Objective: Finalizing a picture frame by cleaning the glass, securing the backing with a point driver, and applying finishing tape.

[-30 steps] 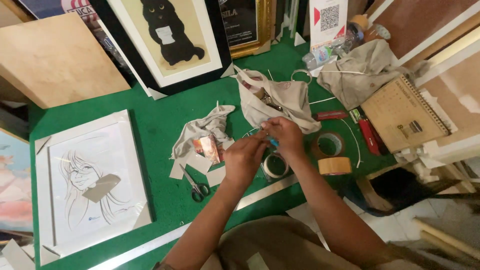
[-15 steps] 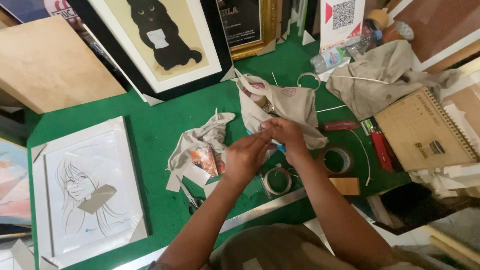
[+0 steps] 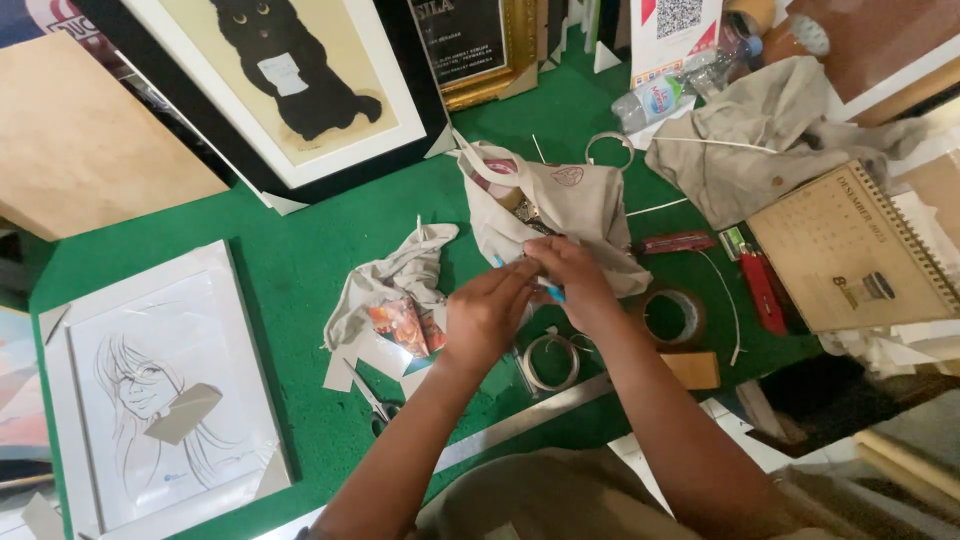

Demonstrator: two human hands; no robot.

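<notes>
Head view: both hands pinch small blue item [image 3: 552, 291], maybe a pen.

— What is the work surface?

— A table covered in green felt [image 3: 300, 260]. A white-framed line drawing [image 3: 160, 390] lies flat at its left edge, a crumpled grey cloth [image 3: 395, 280] near the middle.

— And to the right?

— A beige cloth bag [image 3: 570, 205], a roll of tape [image 3: 672, 315], a coil of wire [image 3: 550, 362], a red cutter [image 3: 765, 290] and a spiral-bound calendar [image 3: 850, 250]. Scissors [image 3: 375, 405] and a long metal ruler [image 3: 520, 420] lie near the front edge.
</notes>
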